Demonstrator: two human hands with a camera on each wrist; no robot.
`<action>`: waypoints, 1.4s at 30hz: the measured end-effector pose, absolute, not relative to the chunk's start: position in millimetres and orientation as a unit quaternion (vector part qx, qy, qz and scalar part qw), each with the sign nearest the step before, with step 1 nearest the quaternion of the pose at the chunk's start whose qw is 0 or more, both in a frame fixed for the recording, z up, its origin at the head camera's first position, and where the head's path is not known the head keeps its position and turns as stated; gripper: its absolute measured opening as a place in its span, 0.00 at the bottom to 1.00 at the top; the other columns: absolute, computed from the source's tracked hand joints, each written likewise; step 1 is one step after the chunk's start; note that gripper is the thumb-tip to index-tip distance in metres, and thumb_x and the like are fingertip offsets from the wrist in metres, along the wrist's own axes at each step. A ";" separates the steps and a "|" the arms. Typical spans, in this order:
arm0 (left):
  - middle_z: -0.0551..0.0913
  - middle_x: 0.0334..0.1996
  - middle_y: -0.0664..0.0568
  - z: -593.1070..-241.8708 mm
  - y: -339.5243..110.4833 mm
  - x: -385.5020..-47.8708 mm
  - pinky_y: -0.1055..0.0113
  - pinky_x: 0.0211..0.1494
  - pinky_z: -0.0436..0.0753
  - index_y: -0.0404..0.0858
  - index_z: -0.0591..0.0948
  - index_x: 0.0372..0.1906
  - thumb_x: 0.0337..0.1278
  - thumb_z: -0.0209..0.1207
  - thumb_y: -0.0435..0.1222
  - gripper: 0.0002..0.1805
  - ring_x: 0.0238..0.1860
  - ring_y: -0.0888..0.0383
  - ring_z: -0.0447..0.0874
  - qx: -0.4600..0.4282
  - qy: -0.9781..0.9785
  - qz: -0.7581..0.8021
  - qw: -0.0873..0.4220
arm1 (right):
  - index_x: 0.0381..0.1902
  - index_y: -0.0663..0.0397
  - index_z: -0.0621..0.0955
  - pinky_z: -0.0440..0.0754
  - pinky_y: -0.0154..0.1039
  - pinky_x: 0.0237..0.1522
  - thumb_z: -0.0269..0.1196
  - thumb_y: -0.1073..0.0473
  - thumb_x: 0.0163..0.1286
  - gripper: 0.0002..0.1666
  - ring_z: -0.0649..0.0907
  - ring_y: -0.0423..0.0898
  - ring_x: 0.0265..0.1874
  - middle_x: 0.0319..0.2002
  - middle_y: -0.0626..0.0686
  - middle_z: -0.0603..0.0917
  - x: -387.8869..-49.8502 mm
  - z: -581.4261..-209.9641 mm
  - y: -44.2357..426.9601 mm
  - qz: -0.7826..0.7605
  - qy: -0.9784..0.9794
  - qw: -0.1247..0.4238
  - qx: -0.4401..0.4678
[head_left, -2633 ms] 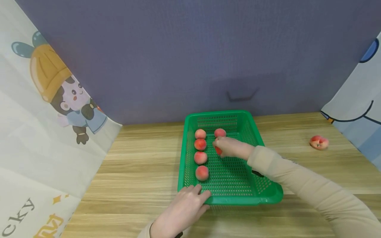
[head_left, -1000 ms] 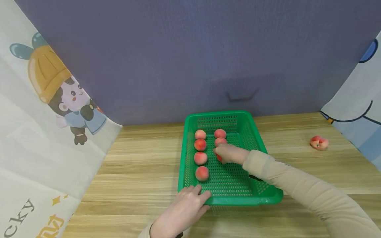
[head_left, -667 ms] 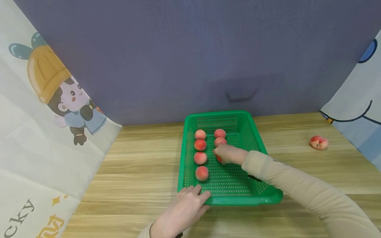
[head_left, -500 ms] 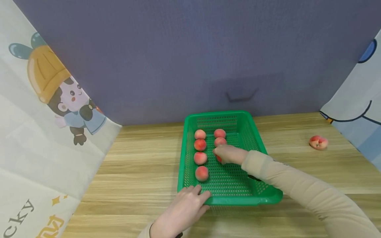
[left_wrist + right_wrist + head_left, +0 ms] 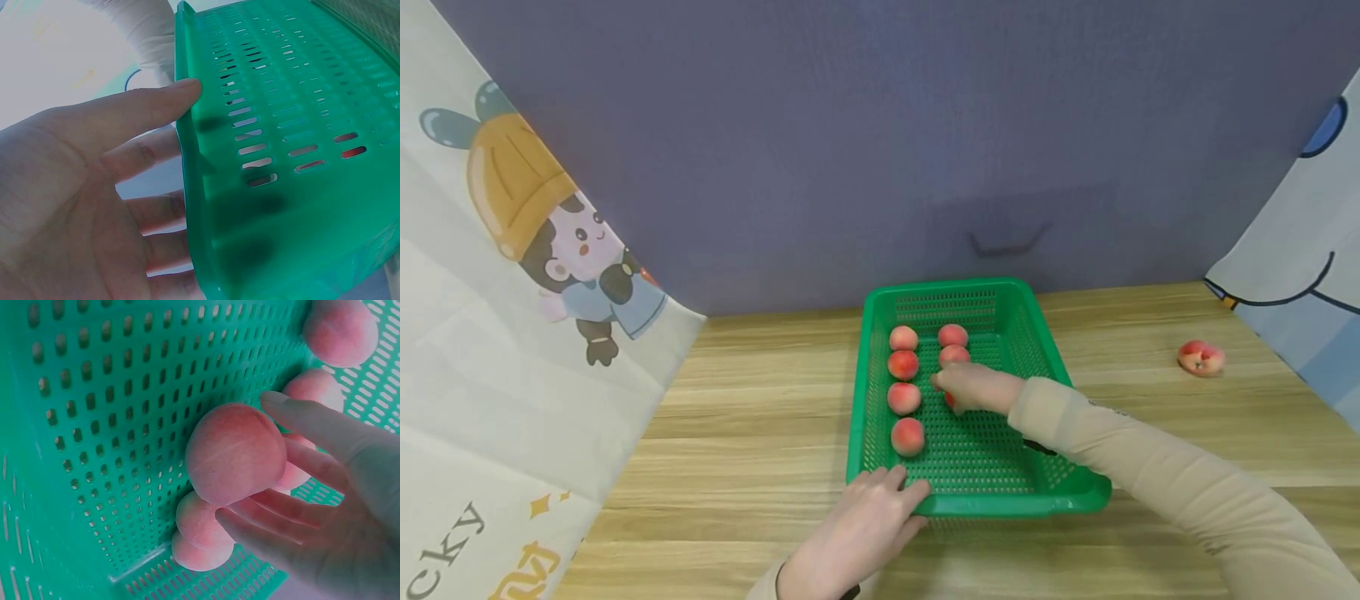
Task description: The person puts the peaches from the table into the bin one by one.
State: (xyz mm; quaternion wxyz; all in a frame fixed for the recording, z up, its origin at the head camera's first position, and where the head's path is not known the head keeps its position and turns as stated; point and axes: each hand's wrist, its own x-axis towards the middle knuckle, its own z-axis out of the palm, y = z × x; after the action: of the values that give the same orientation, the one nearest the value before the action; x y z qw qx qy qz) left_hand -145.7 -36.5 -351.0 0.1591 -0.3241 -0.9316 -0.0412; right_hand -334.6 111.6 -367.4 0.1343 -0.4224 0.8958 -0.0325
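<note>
In the head view, a green plastic basket [image 5: 985, 505] stands on the table. My left hand [image 5: 865, 521] grips its near rim, thumb outside and fingers over the edge; the left wrist view shows this thumb [image 5: 169, 100] against the rim. Inside the basket, my right hand [image 5: 976, 387] is around a peach [image 5: 234, 456] that sits on the basket floor. Its fingers are spread and loose, with the thumb tip beside the peach. Two peaches [image 5: 953, 336] lie beyond it in the same row. A left row holds several peaches, the nearest one [image 5: 907, 437] close to my left hand.
One more peach [image 5: 1201, 358], dented-looking, lies on the wooden table [image 5: 737, 433] at the far right. A dark blue-grey panel [image 5: 880, 150] rises behind the table. White printed sheets [image 5: 497, 350] hang at both sides.
My right hand moved nearer from the second peach of the right row, leaving that peach in place, to a third. Just now its fingers have loosened. The left hand stayed on the rim.
</note>
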 end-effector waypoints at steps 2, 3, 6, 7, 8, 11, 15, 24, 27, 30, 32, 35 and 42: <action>0.70 0.20 0.58 -351.1 -36.5 -145.6 0.76 0.22 0.60 0.44 0.76 0.29 0.41 0.64 0.44 0.11 0.20 0.64 0.70 -0.324 -0.932 -0.041 0.160 | 0.43 0.59 0.77 0.72 0.36 0.25 0.67 0.71 0.45 0.22 0.72 0.44 0.22 0.32 0.55 0.74 -335.5 -367.7 111.6 -0.033 0.895 0.134 -0.425; 0.70 0.21 0.58 -351.2 -36.5 -145.5 0.76 0.22 0.60 0.44 0.76 0.29 0.41 0.64 0.44 0.11 0.20 0.63 0.71 -0.324 -0.931 -0.041 0.162 | 0.42 0.59 0.78 0.72 0.36 0.25 0.67 0.70 0.45 0.22 0.72 0.44 0.23 0.31 0.55 0.74 -336.0 -367.3 111.8 -0.032 0.893 0.132 -0.430; 0.71 0.21 0.58 -351.0 -36.3 -145.4 0.76 0.22 0.61 0.44 0.76 0.29 0.41 0.64 0.44 0.11 0.21 0.63 0.71 -0.324 -0.931 -0.042 0.163 | 0.43 0.59 0.78 0.73 0.36 0.26 0.66 0.69 0.46 0.22 0.73 0.44 0.24 0.32 0.55 0.75 -336.9 -365.7 111.7 -0.033 0.894 0.134 -0.426; 0.71 0.21 0.58 -350.9 -36.4 -145.3 0.76 0.22 0.62 0.44 0.76 0.29 0.42 0.64 0.44 0.11 0.21 0.63 0.71 -0.324 -0.931 -0.043 0.162 | 0.44 0.59 0.78 0.73 0.36 0.26 0.66 0.69 0.46 0.23 0.73 0.44 0.25 0.33 0.55 0.76 -337.2 -364.9 111.5 -0.034 0.894 0.134 -0.426; 0.71 0.21 0.58 -350.8 -36.4 -145.2 0.76 0.22 0.62 0.44 0.76 0.30 0.42 0.63 0.44 0.11 0.21 0.63 0.71 -0.324 -0.932 -0.044 0.159 | 0.44 0.59 0.78 0.72 0.36 0.25 0.65 0.70 0.46 0.23 0.72 0.44 0.24 0.34 0.56 0.76 -337.3 -363.9 111.6 -0.035 0.895 0.135 -0.423; 0.71 0.21 0.57 -350.8 -36.3 -145.4 0.76 0.22 0.63 0.44 0.76 0.30 0.43 0.63 0.43 0.11 0.21 0.64 0.71 -0.323 -0.933 -0.048 0.149 | 0.48 0.58 0.77 0.69 0.35 0.23 0.62 0.71 0.48 0.25 0.70 0.44 0.22 0.37 0.57 0.75 -337.0 -360.6 111.2 -0.041 0.900 0.148 -0.407; 0.71 0.21 0.57 -350.4 -36.2 -145.4 0.75 0.22 0.63 0.44 0.76 0.31 0.43 0.63 0.43 0.10 0.21 0.64 0.71 -0.322 -0.934 -0.049 0.143 | 0.50 0.57 0.76 0.65 0.34 0.21 0.59 0.72 0.49 0.26 0.66 0.44 0.20 0.39 0.58 0.72 -336.4 -355.2 110.7 -0.042 0.904 0.158 -0.396; 0.71 0.21 0.57 -350.0 -36.2 -145.0 0.76 0.21 0.63 0.44 0.76 0.30 0.41 0.64 0.43 0.11 0.20 0.64 0.70 -0.324 -0.932 -0.048 0.155 | 0.52 0.56 0.74 0.72 0.35 0.27 0.62 0.66 0.54 0.24 0.73 0.43 0.25 0.47 0.60 0.73 -334.8 -335.6 110.6 -0.031 0.905 0.181 -0.384; 0.70 0.20 0.57 -350.9 -36.1 -145.1 0.76 0.21 0.63 0.44 0.76 0.29 0.40 0.64 0.43 0.11 0.20 0.63 0.70 -0.326 -0.930 -0.045 0.164 | 0.53 0.56 0.74 0.74 0.36 0.31 0.63 0.64 0.55 0.25 0.76 0.43 0.29 0.48 0.59 0.74 -333.7 -328.8 111.2 -0.039 0.905 0.191 -0.378; 0.70 0.20 0.58 -351.7 -36.0 -145.6 0.76 0.21 0.62 0.44 0.75 0.28 0.39 0.65 0.43 0.12 0.20 0.63 0.70 -0.328 -0.928 -0.043 0.174 | 0.53 0.55 0.73 0.75 0.37 0.34 0.64 0.63 0.54 0.26 0.76 0.42 0.31 0.47 0.56 0.76 -332.3 -322.2 112.9 -0.051 0.904 0.196 -0.377; 0.70 0.20 0.58 -351.8 -36.0 -145.7 0.76 0.21 0.62 0.44 0.75 0.28 0.39 0.65 0.43 0.12 0.20 0.63 0.70 -0.329 -0.927 -0.043 0.176 | 0.53 0.56 0.73 0.75 0.37 0.34 0.64 0.62 0.54 0.26 0.76 0.42 0.31 0.45 0.55 0.78 -331.2 -318.1 114.6 -0.058 0.902 0.195 -0.380; 0.70 0.20 0.58 -351.9 -36.1 -145.7 0.76 0.21 0.62 0.44 0.75 0.28 0.39 0.65 0.43 0.12 0.20 0.63 0.70 -0.328 -0.928 -0.045 0.174 | 0.50 0.56 0.74 0.74 0.35 0.31 0.64 0.62 0.54 0.24 0.76 0.42 0.28 0.41 0.54 0.79 -329.9 -311.3 117.8 -0.061 0.900 0.187 -0.388; 0.70 0.20 0.58 -351.1 -35.9 -145.8 0.76 0.22 0.63 0.44 0.76 0.29 0.40 0.65 0.43 0.11 0.20 0.64 0.70 -0.324 -0.931 -0.048 0.162 | 0.39 0.59 0.77 0.74 0.34 0.30 0.62 0.64 0.53 0.13 0.74 0.42 0.25 0.31 0.52 0.80 -329.8 -295.5 128.8 -0.065 0.890 0.131 -0.432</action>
State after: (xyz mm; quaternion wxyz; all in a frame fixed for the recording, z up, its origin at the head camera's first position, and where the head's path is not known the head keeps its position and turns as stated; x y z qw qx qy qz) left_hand -145.8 -35.9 -351.1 0.1624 -0.3240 -0.9308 -0.0477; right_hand -329.8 128.8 -295.5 0.1311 -0.4321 0.8899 -0.0650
